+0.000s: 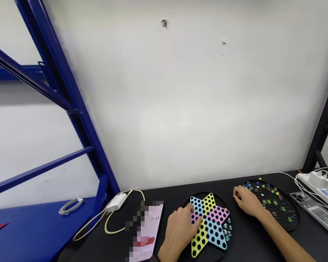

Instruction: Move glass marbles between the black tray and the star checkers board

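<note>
Half-curled left hand (180,226) overlaps the star board (215,233); right of it, loosely bunched right hand (247,201); either's hold unclear.

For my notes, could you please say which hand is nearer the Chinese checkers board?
Left. The left hand is over the left side of the Chinese checkers board; the right hand is off to its right, by the round marble tray.

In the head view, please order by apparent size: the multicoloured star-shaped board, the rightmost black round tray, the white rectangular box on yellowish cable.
1. Rightmost black round tray
2. Multicoloured star-shaped board, partly hidden by the left hand
3. White rectangular box
</note>
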The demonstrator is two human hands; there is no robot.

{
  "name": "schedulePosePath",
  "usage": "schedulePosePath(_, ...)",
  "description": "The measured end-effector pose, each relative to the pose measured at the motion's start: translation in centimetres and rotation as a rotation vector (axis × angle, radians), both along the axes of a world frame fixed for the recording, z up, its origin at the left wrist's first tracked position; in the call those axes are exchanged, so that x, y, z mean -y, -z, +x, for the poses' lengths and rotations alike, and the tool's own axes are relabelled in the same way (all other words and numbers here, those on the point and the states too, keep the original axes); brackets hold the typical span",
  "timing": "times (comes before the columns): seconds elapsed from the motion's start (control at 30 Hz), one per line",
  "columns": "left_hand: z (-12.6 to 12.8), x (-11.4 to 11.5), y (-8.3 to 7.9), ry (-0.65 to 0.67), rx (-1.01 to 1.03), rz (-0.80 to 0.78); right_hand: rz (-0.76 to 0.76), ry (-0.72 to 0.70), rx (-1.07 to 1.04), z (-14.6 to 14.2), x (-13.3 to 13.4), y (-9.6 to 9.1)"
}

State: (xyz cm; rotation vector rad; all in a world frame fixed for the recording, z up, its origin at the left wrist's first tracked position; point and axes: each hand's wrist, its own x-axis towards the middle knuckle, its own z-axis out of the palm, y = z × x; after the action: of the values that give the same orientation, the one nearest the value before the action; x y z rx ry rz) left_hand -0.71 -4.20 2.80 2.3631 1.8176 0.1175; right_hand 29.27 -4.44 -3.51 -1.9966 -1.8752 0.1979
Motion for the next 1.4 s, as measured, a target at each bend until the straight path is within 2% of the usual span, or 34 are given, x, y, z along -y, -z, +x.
schedulePosePath(0.1, -0.2, -0.1, 0.3, 0.06, 0.015, 0.051, 0.011, 0.004, -0.023, 0.4, -0.1, 0.3)
schedulePosePath(0.23, -0.4, -0.3, 0.5, 0.066, 0.016, 0.059, 0.083, 0.005, -0.19, 1.6, -0.2, -0.1)
schedulePosePath(0.33, -0.4, -0.3, 0.5, 0.063, 0.008, 0.055, 0.169, 0.133, -0.281, 3.2, -0.2, -0.8)
schedulePosePath(0.43, -0.3, -0.3, 0.5, 0.061, -0.002, 0.043, 0.207, 0.296, -0.284, 5.7, 0.1, -1.3)
schedulePosePath(0.53, -0.2, -0.3, 0.3, 0.063, -0.007, 0.027, 0.07, 0.391, -0.205, 8.1, 0.7, -1.1)
schedulePosePath(0.63, -0.2, -0.2, 0.1, 0.063, -0.013, 0.016, -0.114, 0.361, -0.149, 8.9, 1.3, -0.8)
schedulePosePath(0.8, -0.2, -0.2, 0.1, 0.061, -0.017, 0.018, -0.169, 0.299, -0.035, 6.9, 1.1, -1.0)
schedulePosePath(1.1, -0.1, -0.3, 0.3, 0.067, 0.0, 0.022, -0.15, 0.214, 0.014, 2.2, 0.3, -1.1)
schedulePosePath(1.23, -0.2, -0.3, 0.3, 0.062, -0.006, 0.022, -0.072, 0.129, -0.116, 0.7, -0.1, -0.8)
schedulePosePath(1.33, -0.3, -0.4, 0.4, 0.074, -0.011, 0.034, 0.067, 0.079, -0.199, -0.4, 0.1, -0.9)
schedulePosePath(1.4, -0.3, -0.4, 0.5, 0.076, -0.008, 0.037, 0.135, -0.007, -0.209, -1.3, 0.6, -1.3)
